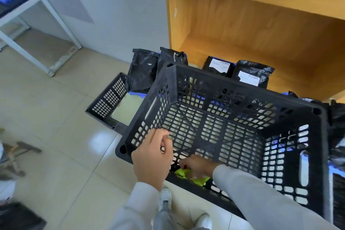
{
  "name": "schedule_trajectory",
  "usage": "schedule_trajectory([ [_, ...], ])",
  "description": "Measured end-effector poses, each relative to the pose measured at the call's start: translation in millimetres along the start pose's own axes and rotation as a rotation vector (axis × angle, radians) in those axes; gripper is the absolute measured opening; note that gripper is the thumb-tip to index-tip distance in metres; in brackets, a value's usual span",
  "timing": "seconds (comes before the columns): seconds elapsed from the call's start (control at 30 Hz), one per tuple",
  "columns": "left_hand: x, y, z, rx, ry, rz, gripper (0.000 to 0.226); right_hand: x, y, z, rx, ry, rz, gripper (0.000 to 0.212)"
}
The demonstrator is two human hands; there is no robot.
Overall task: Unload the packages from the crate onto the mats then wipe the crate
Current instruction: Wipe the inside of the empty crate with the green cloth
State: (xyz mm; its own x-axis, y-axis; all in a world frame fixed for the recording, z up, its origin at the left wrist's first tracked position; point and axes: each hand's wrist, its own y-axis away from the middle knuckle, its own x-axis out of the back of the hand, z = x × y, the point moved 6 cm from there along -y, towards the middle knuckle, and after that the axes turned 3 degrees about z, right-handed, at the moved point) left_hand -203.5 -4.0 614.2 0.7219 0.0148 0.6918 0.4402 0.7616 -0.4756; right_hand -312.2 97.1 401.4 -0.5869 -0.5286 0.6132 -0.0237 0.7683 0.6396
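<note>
Two hands, cloth [190, 175] half hidden, crate [214, 136]

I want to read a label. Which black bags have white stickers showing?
The two black bags on the right, inside the wooden shelf: one, its neighbour. The two left bags show no sticker.

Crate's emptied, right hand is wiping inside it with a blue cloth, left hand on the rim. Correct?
Not quite: the cloth is yellow-green, not blue, as the head view shows. The rest holds: the crate has no packages in it, the right hand presses the cloth inside it, and the left hand is at the near rim.
</note>
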Motion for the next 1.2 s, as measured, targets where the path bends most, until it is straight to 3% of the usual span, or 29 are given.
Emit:
schedule_trajectory([
  [0.3,-1,2,-2,0.004,0.027,-0.018,0.022,0,7,0,-0.099,-0.053,-0.015,0.043],
  [0.5,0,1,-1,0.014,0.009,-0.059,0.019,35,53,-17,-0.016,-0.120,0.048,0.031],
  [0.67,0,0,3,-0.003,-0.032,-0.094,0.019,70,111,-30,0.052,-0.213,0.162,0.039],
  [0.83,5,1,11,-0.010,-0.112,-0.132,0.008,86,161,-37,0.096,-0.250,0.269,0.029],
  [1.03,4,4,25,-0.100,-0.267,-0.199,0.011,99,197,-39,0.089,-0.201,0.296,0.034],
  [1.2,-3,14,52,-0.080,-0.196,-0.246,0.014,100,210,-37,0.055,-0.189,0.279,0.040],
])
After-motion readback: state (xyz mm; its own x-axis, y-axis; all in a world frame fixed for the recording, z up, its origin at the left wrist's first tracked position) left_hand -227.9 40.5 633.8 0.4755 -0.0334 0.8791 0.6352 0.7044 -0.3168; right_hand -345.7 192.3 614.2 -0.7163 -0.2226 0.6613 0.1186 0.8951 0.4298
